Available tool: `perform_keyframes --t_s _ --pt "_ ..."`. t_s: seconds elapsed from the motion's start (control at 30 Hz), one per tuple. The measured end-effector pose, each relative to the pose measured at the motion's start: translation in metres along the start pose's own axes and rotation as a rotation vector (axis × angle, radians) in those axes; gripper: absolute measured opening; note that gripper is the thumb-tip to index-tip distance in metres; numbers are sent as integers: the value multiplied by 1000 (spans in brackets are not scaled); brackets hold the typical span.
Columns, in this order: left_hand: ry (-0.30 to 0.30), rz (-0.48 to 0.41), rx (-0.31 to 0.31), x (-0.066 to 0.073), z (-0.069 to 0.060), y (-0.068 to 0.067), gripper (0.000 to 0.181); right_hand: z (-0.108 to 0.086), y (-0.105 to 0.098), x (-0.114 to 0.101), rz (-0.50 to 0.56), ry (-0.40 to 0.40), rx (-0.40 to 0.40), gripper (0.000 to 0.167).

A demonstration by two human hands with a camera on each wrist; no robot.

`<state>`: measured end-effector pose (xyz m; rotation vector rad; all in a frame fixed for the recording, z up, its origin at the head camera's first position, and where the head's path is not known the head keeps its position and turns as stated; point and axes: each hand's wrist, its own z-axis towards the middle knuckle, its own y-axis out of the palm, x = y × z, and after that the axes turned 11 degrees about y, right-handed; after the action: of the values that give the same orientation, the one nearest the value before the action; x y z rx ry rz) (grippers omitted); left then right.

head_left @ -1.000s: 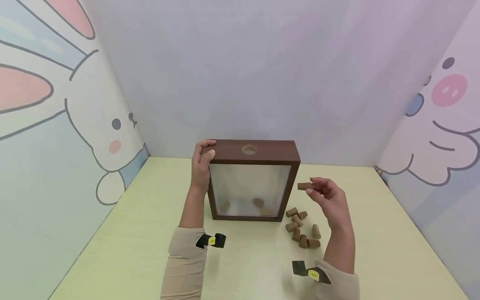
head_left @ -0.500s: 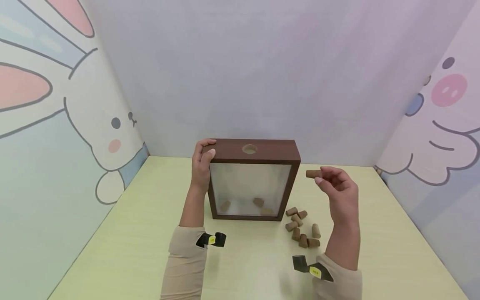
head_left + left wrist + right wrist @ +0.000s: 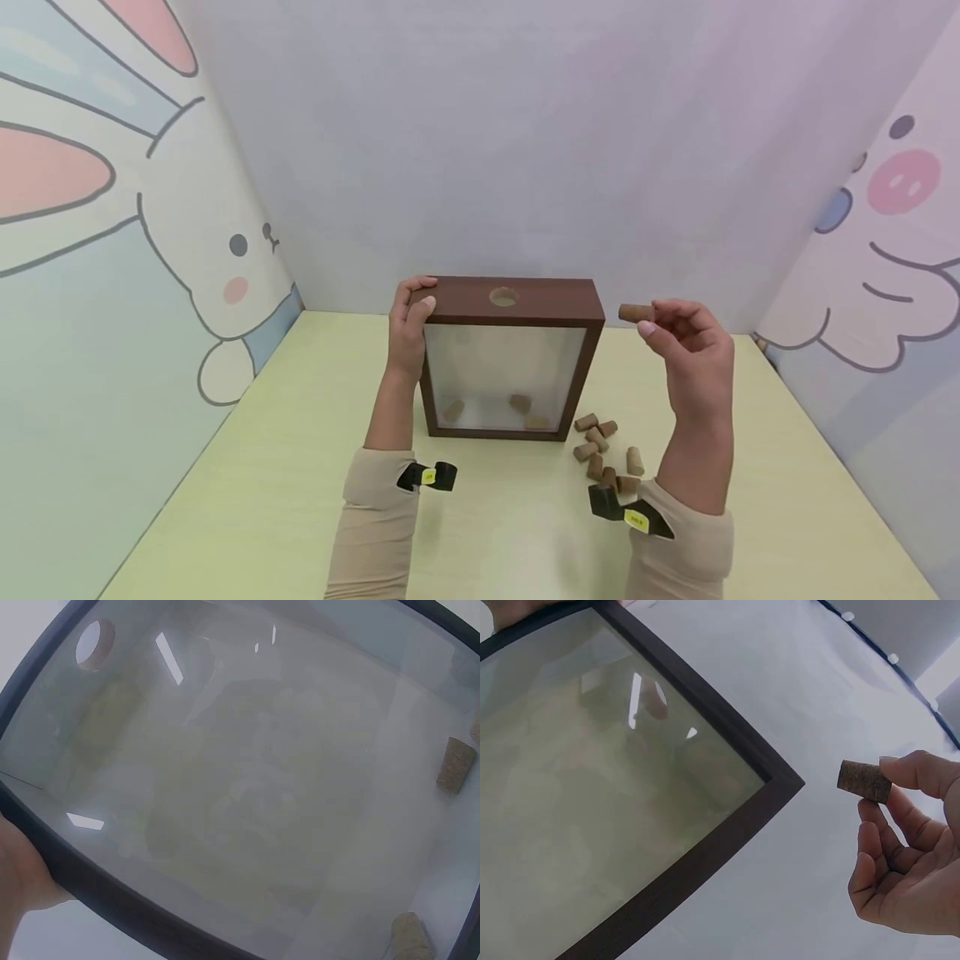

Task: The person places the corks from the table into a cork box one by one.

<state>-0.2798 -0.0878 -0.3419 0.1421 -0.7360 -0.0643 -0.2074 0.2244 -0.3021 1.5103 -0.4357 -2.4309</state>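
My right hand (image 3: 701,371) is higher than it was a second ago, and it is a bit more to the right. The cork (image 3: 634,313) came up with it. It was down beside the front of the box (image 3: 558,298), and now it is next to the top right corner. There is a gap, so the cork and the box do not touch. My left hand (image 3: 409,333) is in the same place as before. The three corks inside (image 3: 520,403) are at the bottom of the box, just as they were, and the loose corks (image 3: 597,439) have stayed in their pile on the table (image 3: 487,517).

My two hands are apart. The right one pinches the cork at one end with the thumb and fingers, and the other end sticks out to the left. My other right fingers curl in. My left hand grips the top left corner of the box, with the thumb at the front edge. The box stands up, with the round hole (image 3: 504,297) on top.

The clear front (image 3: 502,367) is cloudy, so the corks behind it look dim. The black strap (image 3: 606,502) on my right sleeve (image 3: 686,533) hides a bit of the nearest loose corks. The left wrist view shows only a piece of my left hand, and it cuts off one cork at the right edge.
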Motion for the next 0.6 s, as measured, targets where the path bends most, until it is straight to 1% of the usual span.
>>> perform_keyframes --t_s 0.1,0.27,0.47,0.6 --pt "-8 2 -3 0 0 0 39 7 6 -5 33 -32 -40 23" --pt "-19 -5 -3 2 0 0 39 18 17 -9 43 -64 -67 22" --pt "-18 1 -4 4 1 0 39 27 28 -13 3 -63 -89 22" --pt "-19 -2 0 3 1 1 38 31 34 -15 -17 -64 -132 22"
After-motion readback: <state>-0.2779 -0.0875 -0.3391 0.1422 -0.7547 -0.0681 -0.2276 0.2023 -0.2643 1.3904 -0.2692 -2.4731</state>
